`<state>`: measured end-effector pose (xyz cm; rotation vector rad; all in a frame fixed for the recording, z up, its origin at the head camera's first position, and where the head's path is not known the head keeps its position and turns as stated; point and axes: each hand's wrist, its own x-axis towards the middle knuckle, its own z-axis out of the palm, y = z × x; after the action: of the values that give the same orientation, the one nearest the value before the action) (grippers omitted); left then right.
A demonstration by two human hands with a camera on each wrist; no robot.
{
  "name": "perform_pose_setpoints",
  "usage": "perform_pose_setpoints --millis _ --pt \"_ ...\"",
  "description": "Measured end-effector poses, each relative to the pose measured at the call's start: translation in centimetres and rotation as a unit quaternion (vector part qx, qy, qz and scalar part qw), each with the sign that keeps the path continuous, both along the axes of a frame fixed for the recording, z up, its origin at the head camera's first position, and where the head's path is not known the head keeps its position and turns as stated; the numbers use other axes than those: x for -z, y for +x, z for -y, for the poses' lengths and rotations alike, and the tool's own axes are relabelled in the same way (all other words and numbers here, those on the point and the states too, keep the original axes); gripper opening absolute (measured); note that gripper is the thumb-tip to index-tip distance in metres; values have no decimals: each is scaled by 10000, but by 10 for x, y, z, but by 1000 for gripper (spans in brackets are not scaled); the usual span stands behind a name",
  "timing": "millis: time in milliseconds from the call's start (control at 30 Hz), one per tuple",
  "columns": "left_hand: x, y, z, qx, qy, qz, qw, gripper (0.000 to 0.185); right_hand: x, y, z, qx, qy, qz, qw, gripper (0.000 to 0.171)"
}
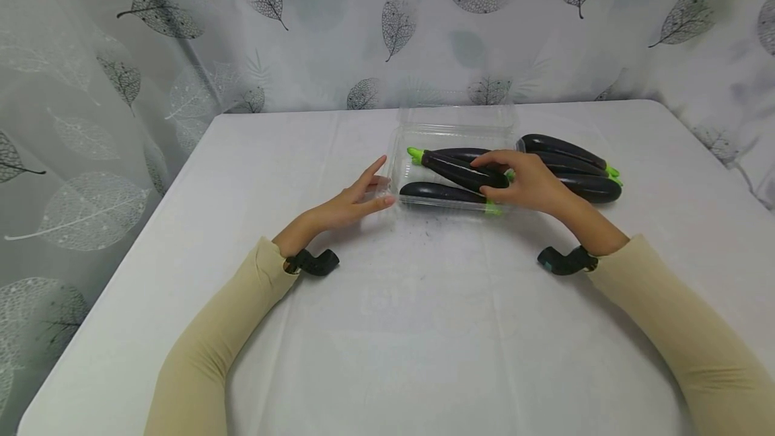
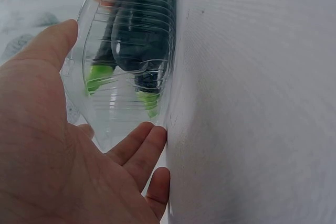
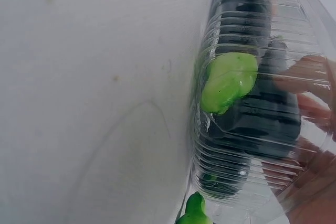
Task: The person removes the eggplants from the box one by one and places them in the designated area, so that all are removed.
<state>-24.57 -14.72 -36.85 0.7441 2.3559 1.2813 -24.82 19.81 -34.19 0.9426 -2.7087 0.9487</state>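
A clear plastic clamshell box (image 1: pixel 424 132) stands open at the table's middle. Two dark eggplants with green stems lie in it, one at the front (image 1: pixel 440 192) and one behind (image 1: pixel 460 153). My right hand (image 1: pixel 501 179) grips a third eggplant (image 1: pixel 459 169) slantwise above them. In the right wrist view, that hand's fingers (image 3: pixel 311 109) and a green stem (image 3: pixel 229 80) show through the ribbed box wall (image 3: pixel 210 145). My left hand (image 1: pixel 365 195) is flat, fingers straight, against the box's left end. In the left wrist view, its fingertips (image 2: pixel 149 142) touch the box corner (image 2: pixel 121 124).
Three more eggplants (image 1: pixel 572 168) lie side by side on the table just right of the box. The white tablecloth (image 1: pixel 424 315) covers the table. A leaf-patterned curtain (image 1: pixel 393 19) hangs behind and to the left.
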Motion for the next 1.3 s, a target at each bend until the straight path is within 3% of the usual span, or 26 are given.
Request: perform_pose_setpoints --millis 1033,1300 --pt "3 -2 1 1 63 11 10000 83 -2 13 -1 147 -600 63 9981 39" --pt "4 -3 2 53 101 -17 9999 90 -2 14 -1 126 -715 -27 9974 40"
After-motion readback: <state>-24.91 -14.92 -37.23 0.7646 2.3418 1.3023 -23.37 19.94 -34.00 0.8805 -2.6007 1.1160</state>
